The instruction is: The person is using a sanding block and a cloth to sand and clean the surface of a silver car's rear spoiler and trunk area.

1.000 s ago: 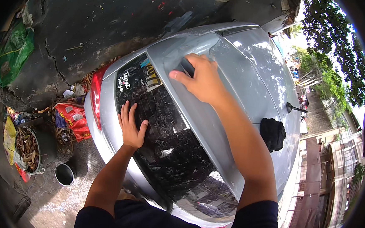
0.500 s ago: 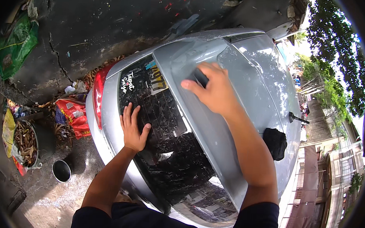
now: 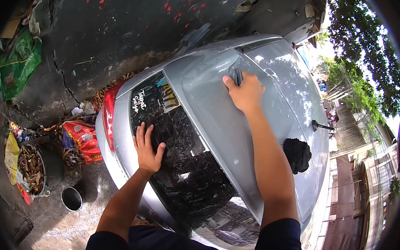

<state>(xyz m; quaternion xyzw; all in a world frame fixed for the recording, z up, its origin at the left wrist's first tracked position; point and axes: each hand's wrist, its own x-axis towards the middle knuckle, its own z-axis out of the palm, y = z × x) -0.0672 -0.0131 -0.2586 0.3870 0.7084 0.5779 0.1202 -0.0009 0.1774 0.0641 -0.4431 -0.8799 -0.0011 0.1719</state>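
Observation:
My right hand (image 3: 248, 92) grips a small dark block (image 3: 235, 75) between thumb and fingers. It presses the block against the silver-grey spoiler (image 3: 202, 81) at the back of a car, near the seam with the roof (image 3: 282, 91). My left hand (image 3: 147, 150) lies with fingers spread on the dark rear window (image 3: 192, 179), close to the glass edge. White lettering and a yellowish sticker (image 3: 168, 99) are on the glass beyond it. A bunched black cloth (image 3: 297, 156) rests on the roof, to the right of my right forearm.
A short antenna (image 3: 322, 126) sticks up from the roof. A dark wall (image 3: 123, 33) stands close along the car's far side. On the ground at left are a black bucket (image 3: 72, 198), a container of dry leaves (image 3: 31, 167) and a red bag (image 3: 83, 138).
My right hand has slid the dark block to the right and slightly farther away over the grey surface. The left hand stays on the glass. The whole view has shifted a little.

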